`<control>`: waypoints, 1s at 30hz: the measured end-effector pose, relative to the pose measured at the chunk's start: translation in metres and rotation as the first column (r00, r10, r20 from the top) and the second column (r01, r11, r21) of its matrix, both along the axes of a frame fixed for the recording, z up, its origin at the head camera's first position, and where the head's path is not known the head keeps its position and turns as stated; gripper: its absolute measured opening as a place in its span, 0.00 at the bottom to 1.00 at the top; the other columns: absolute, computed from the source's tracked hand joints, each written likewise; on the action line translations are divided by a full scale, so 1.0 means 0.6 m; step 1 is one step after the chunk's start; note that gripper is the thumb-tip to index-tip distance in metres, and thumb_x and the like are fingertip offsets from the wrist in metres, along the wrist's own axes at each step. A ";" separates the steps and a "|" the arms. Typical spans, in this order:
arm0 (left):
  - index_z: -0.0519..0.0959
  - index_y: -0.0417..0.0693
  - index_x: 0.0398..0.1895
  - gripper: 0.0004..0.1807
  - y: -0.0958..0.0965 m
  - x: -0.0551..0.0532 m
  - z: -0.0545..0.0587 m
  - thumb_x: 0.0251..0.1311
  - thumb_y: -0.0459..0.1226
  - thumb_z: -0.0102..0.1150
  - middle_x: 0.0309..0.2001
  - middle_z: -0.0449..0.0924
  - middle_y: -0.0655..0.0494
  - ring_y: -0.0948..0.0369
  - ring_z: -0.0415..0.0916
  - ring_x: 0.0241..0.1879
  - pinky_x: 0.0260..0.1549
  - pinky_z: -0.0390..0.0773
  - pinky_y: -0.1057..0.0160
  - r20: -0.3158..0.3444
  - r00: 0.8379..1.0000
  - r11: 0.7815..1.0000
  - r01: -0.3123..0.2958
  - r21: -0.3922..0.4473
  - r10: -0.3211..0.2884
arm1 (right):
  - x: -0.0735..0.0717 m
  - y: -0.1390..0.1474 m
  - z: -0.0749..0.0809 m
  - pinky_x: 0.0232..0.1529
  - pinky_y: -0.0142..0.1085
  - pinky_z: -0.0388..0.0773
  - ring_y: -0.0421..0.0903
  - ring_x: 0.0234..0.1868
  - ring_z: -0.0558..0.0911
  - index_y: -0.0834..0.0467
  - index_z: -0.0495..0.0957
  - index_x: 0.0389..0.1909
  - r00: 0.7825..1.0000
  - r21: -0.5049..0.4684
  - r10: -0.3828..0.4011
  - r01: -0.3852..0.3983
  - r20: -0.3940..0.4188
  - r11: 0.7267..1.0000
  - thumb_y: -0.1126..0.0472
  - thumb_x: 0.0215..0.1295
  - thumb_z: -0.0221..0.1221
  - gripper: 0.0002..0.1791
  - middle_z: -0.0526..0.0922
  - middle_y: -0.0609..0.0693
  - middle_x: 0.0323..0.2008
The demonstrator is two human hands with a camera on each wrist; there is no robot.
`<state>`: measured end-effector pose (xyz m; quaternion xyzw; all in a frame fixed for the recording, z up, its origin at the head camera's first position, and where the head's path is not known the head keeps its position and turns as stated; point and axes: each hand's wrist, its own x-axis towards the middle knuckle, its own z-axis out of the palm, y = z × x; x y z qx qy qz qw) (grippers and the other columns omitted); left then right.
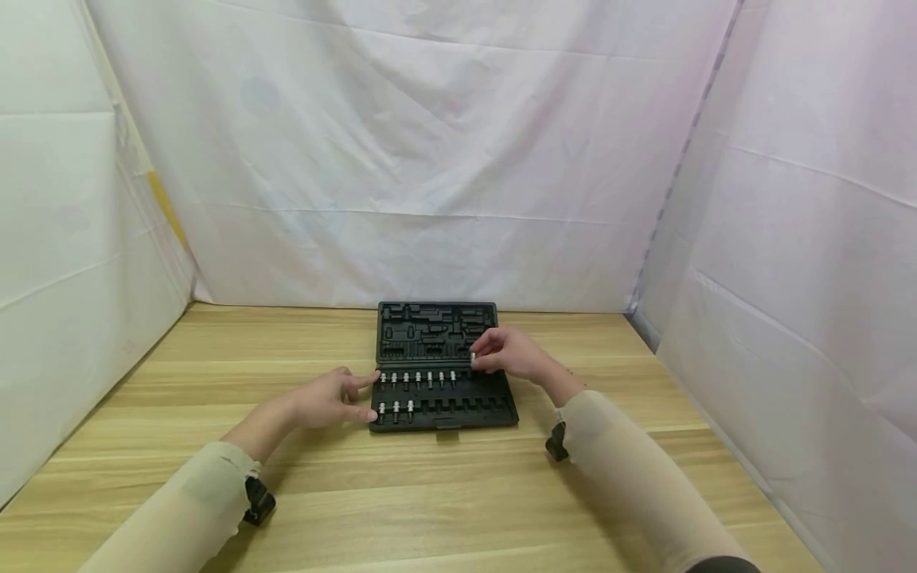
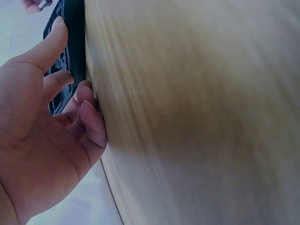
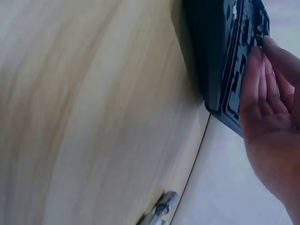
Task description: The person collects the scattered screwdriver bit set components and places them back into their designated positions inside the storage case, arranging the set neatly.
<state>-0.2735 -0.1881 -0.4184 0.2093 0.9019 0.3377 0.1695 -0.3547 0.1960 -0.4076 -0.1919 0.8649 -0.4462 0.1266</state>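
Observation:
A black tool case (image 1: 476, 415) lies open flat, its moulded lid (image 1: 423, 318) towards the back. Silver bit sockets stand in it: several in the rear row (image 1: 419, 380), three in the front row (image 1: 396, 409) at the left. The right hand (image 1: 510, 354) pinches another bit socket (image 1: 473, 358) between thumb and fingertips, over the right end of the rear row. At the case's left edge, the left hand (image 1: 331, 398) touches it with thumb and index finger extended. Its other fingers are curled beneath, beside the case in the left wrist view.
The case stands on a wood-grain table (image 1: 430, 509) against a white cloth backdrop (image 1: 415, 159). Cloth walls flank both sides. A silver metal piece (image 3: 161, 208) lies on the table in the right wrist view. Each wrist wears a black strap mount.

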 end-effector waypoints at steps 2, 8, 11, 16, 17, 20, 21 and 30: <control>0.64 0.49 0.86 0.48 0.000 0.001 0.001 0.67 0.51 0.75 0.47 0.72 0.46 0.54 0.71 0.42 0.43 0.77 0.56 0.004 1.000 1.000 -0.006 0.001 0.006 | 0.000 -0.006 -0.002 0.50 0.44 0.88 0.46 0.45 0.88 0.57 0.87 0.52 1.000 0.062 0.000 0.002 -0.028 0.998 0.59 0.73 0.73 0.12 0.91 0.51 0.46; 0.64 0.48 0.86 0.49 0.000 0.002 0.001 0.67 0.51 0.75 0.47 0.72 0.45 0.54 0.72 0.42 0.42 0.77 0.58 -0.005 1.000 1.000 0.004 -0.004 -0.004 | 0.001 -0.024 -0.011 0.53 0.43 0.86 0.41 0.44 0.88 0.53 0.88 0.46 0.999 0.167 0.022 -0.014 -0.046 0.986 0.58 0.71 0.74 0.08 0.92 0.46 0.43; 0.64 0.49 0.86 0.48 0.000 0.002 0.001 0.67 0.51 0.75 0.47 0.73 0.46 0.54 0.72 0.43 0.42 0.77 0.58 -0.002 1.000 1.000 -0.002 -0.005 0.002 | 0.003 -0.029 -0.014 0.51 0.43 0.87 0.41 0.43 0.87 0.53 0.89 0.46 0.998 0.186 0.024 -0.014 -0.051 0.982 0.59 0.71 0.74 0.07 0.91 0.46 0.42; 0.64 0.49 0.86 0.48 0.001 0.002 0.001 0.67 0.51 0.75 0.47 0.73 0.46 0.55 0.72 0.43 0.43 0.76 0.58 -0.008 1.000 1.000 0.004 -0.007 -0.004 | 0.002 -0.030 -0.018 0.48 0.41 0.85 0.41 0.41 0.86 0.52 0.91 0.46 0.998 0.204 0.019 -0.008 -0.053 0.979 0.59 0.72 0.74 0.06 0.90 0.47 0.40; 0.64 0.49 0.86 0.48 0.001 0.002 0.001 0.67 0.51 0.75 0.47 0.73 0.46 0.55 0.72 0.43 0.43 0.76 0.58 -0.008 1.000 1.000 0.004 -0.006 -0.004 | 0.002 -0.030 -0.019 0.48 0.41 0.85 0.42 0.41 0.85 0.52 0.91 0.46 0.998 0.205 0.020 -0.009 -0.051 0.979 0.58 0.72 0.74 0.06 0.90 0.47 0.40; 0.64 0.49 0.86 0.48 0.001 0.002 0.001 0.67 0.51 0.75 0.47 0.73 0.46 0.54 0.72 0.43 0.43 0.76 0.57 -0.007 1.000 1.000 0.003 -0.002 -0.003 | 0.001 -0.028 -0.020 0.47 0.40 0.84 0.42 0.40 0.85 0.52 0.91 0.47 0.999 0.210 0.025 -0.015 -0.047 0.978 0.58 0.72 0.73 0.06 0.90 0.46 0.39; 0.64 0.49 0.86 0.48 0.001 0.003 0.001 0.67 0.51 0.75 0.47 0.73 0.46 0.54 0.72 0.43 0.43 0.76 0.57 -0.006 1.000 1.000 0.000 -0.002 0.000 | 0.001 -0.028 -0.020 0.47 0.40 0.84 0.42 0.40 0.85 0.52 0.91 0.46 0.999 0.211 0.027 -0.017 -0.045 0.977 0.58 0.72 0.73 0.06 0.90 0.46 0.39; 0.63 0.48 0.86 0.48 -0.002 0.004 0.002 0.67 0.50 0.75 0.49 0.73 0.44 0.54 0.73 0.44 0.44 0.77 0.56 -0.015 1.000 1.000 0.006 0.002 -0.006 | 0.004 -0.027 -0.018 0.46 0.40 0.83 0.42 0.40 0.85 0.50 0.91 0.46 0.998 0.233 0.037 -0.025 -0.045 0.972 0.56 0.72 0.74 0.07 0.89 0.46 0.40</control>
